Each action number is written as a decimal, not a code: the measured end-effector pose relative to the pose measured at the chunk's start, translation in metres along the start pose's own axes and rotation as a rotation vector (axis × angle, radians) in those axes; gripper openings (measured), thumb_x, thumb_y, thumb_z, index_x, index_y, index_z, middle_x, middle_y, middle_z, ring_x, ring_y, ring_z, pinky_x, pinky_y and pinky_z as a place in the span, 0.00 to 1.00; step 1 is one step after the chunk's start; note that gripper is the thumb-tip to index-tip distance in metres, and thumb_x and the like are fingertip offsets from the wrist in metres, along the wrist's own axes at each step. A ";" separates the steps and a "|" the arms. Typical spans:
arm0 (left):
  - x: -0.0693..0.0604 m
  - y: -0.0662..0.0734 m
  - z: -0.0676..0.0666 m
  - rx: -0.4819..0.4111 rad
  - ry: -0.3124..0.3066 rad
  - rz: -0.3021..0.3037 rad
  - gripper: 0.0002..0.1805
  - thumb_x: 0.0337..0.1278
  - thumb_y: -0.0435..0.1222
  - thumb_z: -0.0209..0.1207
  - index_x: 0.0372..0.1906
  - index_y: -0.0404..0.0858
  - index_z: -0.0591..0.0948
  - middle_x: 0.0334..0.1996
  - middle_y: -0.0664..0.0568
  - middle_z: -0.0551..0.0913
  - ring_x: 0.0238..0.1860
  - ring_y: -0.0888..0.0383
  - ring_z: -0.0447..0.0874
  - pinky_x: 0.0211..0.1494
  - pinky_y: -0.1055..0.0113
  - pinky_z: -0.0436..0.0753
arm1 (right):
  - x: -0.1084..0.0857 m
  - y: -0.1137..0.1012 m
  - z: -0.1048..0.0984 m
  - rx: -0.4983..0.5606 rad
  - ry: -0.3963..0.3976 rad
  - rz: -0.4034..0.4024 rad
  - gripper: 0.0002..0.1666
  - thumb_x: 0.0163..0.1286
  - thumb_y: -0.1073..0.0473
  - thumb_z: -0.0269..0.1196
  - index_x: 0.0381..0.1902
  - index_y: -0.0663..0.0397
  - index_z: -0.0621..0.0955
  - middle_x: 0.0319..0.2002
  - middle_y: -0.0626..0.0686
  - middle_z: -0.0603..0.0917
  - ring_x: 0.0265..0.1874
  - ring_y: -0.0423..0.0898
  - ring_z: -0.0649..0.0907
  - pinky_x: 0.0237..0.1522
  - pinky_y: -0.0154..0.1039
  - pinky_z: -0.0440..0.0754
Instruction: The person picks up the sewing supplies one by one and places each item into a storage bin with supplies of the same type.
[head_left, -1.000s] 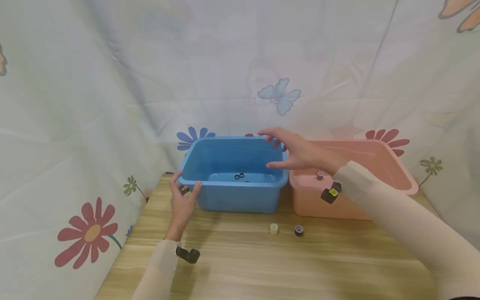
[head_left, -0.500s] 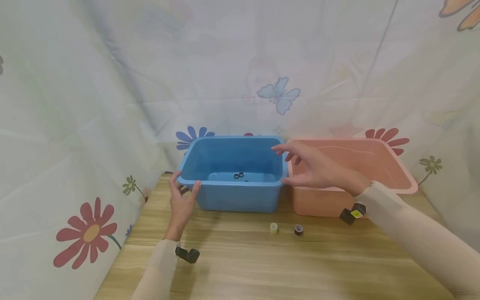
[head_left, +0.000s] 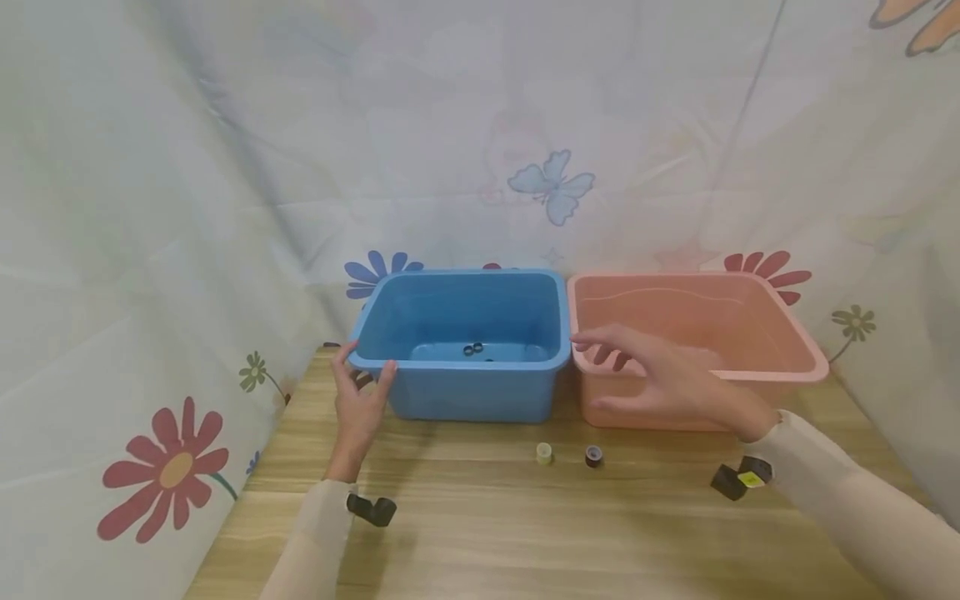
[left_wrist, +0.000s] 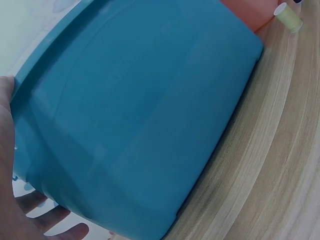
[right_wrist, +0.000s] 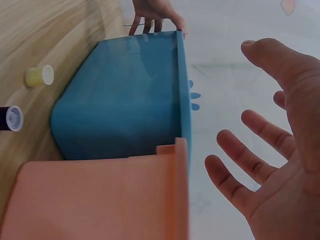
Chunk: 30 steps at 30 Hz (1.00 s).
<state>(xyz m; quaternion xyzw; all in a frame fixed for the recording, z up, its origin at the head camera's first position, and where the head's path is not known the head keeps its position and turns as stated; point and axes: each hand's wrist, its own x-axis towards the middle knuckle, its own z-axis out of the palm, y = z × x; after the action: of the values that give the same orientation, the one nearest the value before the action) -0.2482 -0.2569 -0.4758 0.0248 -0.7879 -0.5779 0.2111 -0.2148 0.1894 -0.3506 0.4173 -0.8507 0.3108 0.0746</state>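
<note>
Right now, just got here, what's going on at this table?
A person is working at a wood-grain table. Their left hand grips the near-left corner of a rectangular blue plastic tub; a few small dark rings lie inside. Their right hand, fingers spread and holding nothing, hovers by the near side of a rectangular pink plastic tub. A small pale-yellow cylindrical spool and a small dark cylindrical spool stand on the table in front of the tubs.
</note>
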 end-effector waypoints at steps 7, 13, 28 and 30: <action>-0.001 0.001 -0.001 -0.003 -0.006 -0.006 0.42 0.66 0.56 0.64 0.76 0.62 0.53 0.73 0.40 0.65 0.65 0.37 0.72 0.58 0.38 0.77 | -0.024 0.014 0.020 0.002 0.037 -0.054 0.48 0.56 0.51 0.81 0.72 0.49 0.73 0.63 0.44 0.80 0.49 0.40 0.82 0.46 0.42 0.86; -0.002 0.003 -0.003 -0.009 -0.018 -0.003 0.43 0.66 0.55 0.64 0.77 0.61 0.53 0.74 0.38 0.64 0.66 0.36 0.71 0.57 0.38 0.77 | -0.049 0.025 0.040 0.044 0.038 -0.030 0.47 0.54 0.54 0.82 0.70 0.46 0.74 0.62 0.41 0.80 0.49 0.39 0.81 0.45 0.42 0.86; 0.002 -0.001 0.000 -0.031 -0.017 -0.002 0.44 0.67 0.52 0.65 0.78 0.59 0.52 0.75 0.40 0.63 0.67 0.37 0.70 0.59 0.39 0.76 | -0.077 0.054 0.088 0.008 0.019 -0.054 0.45 0.53 0.56 0.82 0.67 0.56 0.76 0.60 0.51 0.82 0.56 0.43 0.81 0.54 0.42 0.82; 0.002 -0.001 0.001 -0.027 -0.010 -0.002 0.43 0.66 0.53 0.65 0.77 0.59 0.53 0.75 0.41 0.63 0.67 0.38 0.71 0.59 0.39 0.76 | -0.079 0.058 0.094 -0.003 0.004 -0.038 0.45 0.54 0.56 0.81 0.68 0.55 0.75 0.60 0.50 0.82 0.56 0.47 0.81 0.56 0.45 0.81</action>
<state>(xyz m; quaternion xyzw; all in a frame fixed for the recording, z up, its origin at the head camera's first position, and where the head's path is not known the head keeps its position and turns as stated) -0.2505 -0.2569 -0.4762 0.0198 -0.7810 -0.5889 0.2070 -0.1953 0.2128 -0.4829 0.4326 -0.8430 0.3090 0.0827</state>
